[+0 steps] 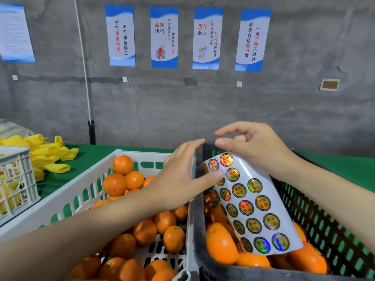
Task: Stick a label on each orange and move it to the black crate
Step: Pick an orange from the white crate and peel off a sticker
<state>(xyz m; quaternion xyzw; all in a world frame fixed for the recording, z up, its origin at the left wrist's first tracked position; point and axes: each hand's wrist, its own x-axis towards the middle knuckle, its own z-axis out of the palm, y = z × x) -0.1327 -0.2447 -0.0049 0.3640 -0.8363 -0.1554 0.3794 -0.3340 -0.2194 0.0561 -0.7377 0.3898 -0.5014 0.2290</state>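
Observation:
A white sheet of round holographic labels (255, 203) hangs over the black crate (324, 216). My left hand (182, 175) grips the sheet's upper left part, thumb pressed on its face. My right hand (249, 147) is at the sheet's top edge, thumb and forefinger slightly apart above the top labels. Several oranges (221, 244) lie in the black crate under the sheet, one showing a label. The white crate (67, 201) to the left holds many oranges (142, 230).
A smaller white crate (18, 179) stands at the far left on the green table (95, 155). Yellow foam fruit nets (48, 157) are heaped behind it. A grey wall with posters rises behind the table.

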